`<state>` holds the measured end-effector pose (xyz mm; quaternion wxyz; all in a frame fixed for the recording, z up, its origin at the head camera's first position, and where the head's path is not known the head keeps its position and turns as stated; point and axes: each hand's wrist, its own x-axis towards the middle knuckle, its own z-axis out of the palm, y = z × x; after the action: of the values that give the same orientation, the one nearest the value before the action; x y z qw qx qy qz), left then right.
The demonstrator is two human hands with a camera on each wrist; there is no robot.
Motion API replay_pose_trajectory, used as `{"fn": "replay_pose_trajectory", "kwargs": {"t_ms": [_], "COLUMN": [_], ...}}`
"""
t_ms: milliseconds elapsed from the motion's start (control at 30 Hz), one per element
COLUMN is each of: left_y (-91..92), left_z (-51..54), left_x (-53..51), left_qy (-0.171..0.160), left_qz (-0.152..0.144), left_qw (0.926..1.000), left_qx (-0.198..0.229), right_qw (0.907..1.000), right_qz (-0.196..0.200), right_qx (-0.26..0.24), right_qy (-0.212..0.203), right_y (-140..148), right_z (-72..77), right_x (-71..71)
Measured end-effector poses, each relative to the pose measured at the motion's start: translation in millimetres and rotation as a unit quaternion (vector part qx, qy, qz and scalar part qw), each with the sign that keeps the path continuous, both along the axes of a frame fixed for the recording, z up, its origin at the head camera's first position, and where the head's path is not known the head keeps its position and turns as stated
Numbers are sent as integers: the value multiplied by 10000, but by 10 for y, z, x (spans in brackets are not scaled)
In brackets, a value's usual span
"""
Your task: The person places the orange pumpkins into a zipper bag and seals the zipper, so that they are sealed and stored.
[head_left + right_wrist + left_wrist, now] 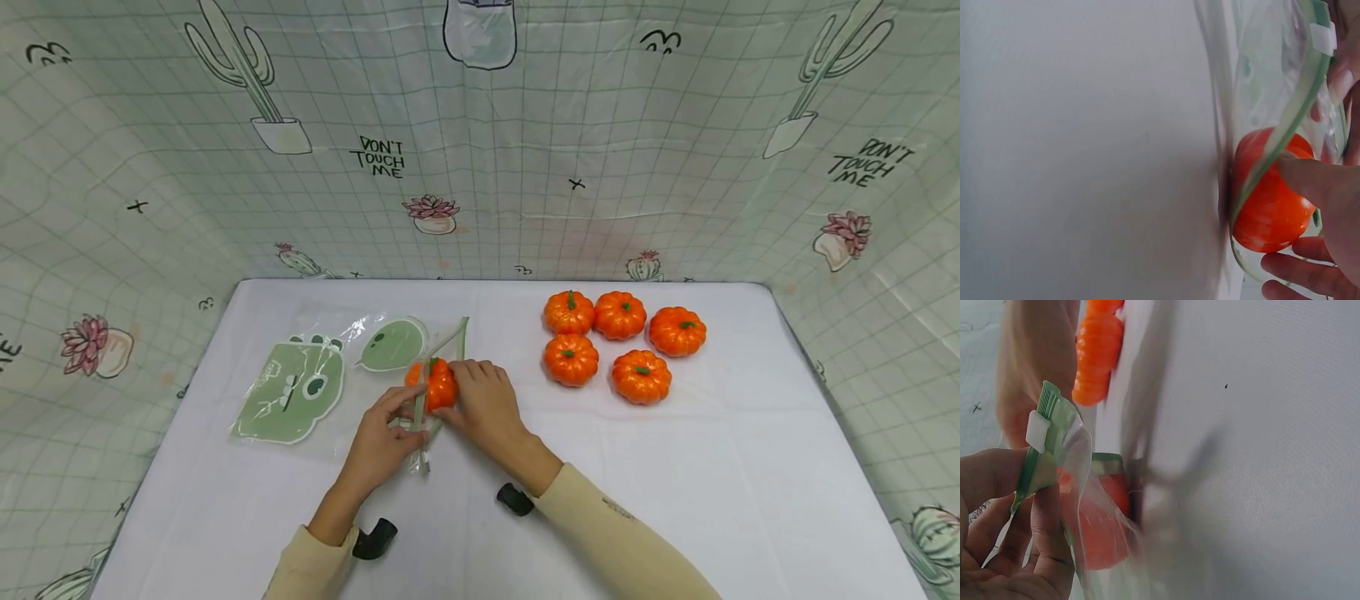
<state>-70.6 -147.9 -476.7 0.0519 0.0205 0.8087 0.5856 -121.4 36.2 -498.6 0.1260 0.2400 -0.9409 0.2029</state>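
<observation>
A clear zip bag with green cartoon-face prints lies on the left half of the table, its mouth towards the middle. My left hand pinches the green zip edge near its white slider, holding that side up. At the spread mouth, my right hand grips a small orange pumpkin, thumb on its near side and fingers round the other. The pumpkin sits partly within the bag's opening, with a zip strip crossing it. More orange shows left of that strip; whether it is the same pumpkin I cannot tell.
Several other small pumpkins with green stems stand grouped at the table's right-centre back. A white cloth covers the table. Patterned curtains hang behind and at both sides. Black wrist pieces sit by both forearms.
</observation>
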Motion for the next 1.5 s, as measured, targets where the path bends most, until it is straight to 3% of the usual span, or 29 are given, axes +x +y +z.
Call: {"fn": "replay_pose_trajectory", "kwargs": {"t_ms": [467, 667, 867, 1033, 1300, 1500], "left_y": [-21, -19, -1, 26, 26, 22], "left_z": [23, 2, -3, 13, 28, 29], "left_x": [-17, -30, -47, -59, -61, -68], "left_qy": [119, 121, 137, 94, 0, -87], "left_qz": [-143, -73, -8, 12, 110, 140], "left_qw": [9998, 9999, 9998, 9999, 9999, 9998], "left_qx": [101, -50, -139, -89, -122, -82], "right_qw": [9989, 9979, 9944, 9921, 9926, 9882], "right_qz": [-43, -122, -259, -487, -922, -1280], "right_qx": [-195, -255, -630, -889, -784, -837], "right_qy": [-425, -590, -808, -736, -113, 116], "right_y": [-132, -13, 300, 637, 1172, 1558], "right_z": [7, 31, 126, 181, 219, 274], "right_x": [-34, 24, 130, 198, 278, 337]}}
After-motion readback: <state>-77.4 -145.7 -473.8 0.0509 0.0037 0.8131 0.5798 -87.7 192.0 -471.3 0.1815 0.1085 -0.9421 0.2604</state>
